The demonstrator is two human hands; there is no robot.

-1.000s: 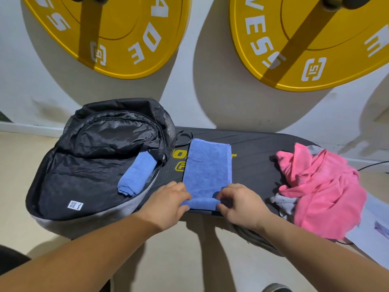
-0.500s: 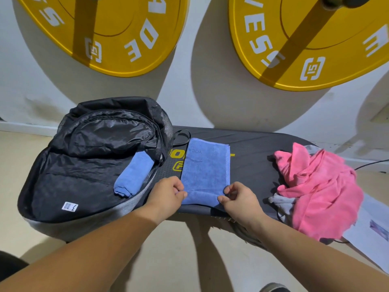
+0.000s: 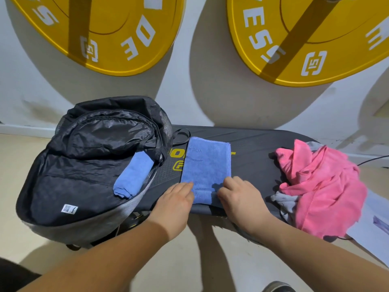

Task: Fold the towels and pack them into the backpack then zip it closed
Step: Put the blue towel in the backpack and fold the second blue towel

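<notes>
Flat blue towel (image 3: 207, 165) on the black bench (image 3: 252, 148), its near end rolled. Left hand (image 3: 175, 200) presses it with nearly straight fingers; right hand (image 3: 239, 197) pinches the roll. Open backpack (image 3: 80, 186) holds a rolled blue towel (image 3: 134, 175); pink towel (image 3: 322, 186) heaped at right.

Blue towel (image 3: 207, 165), black backpack (image 3: 84, 178) (grey-edged).
</notes>
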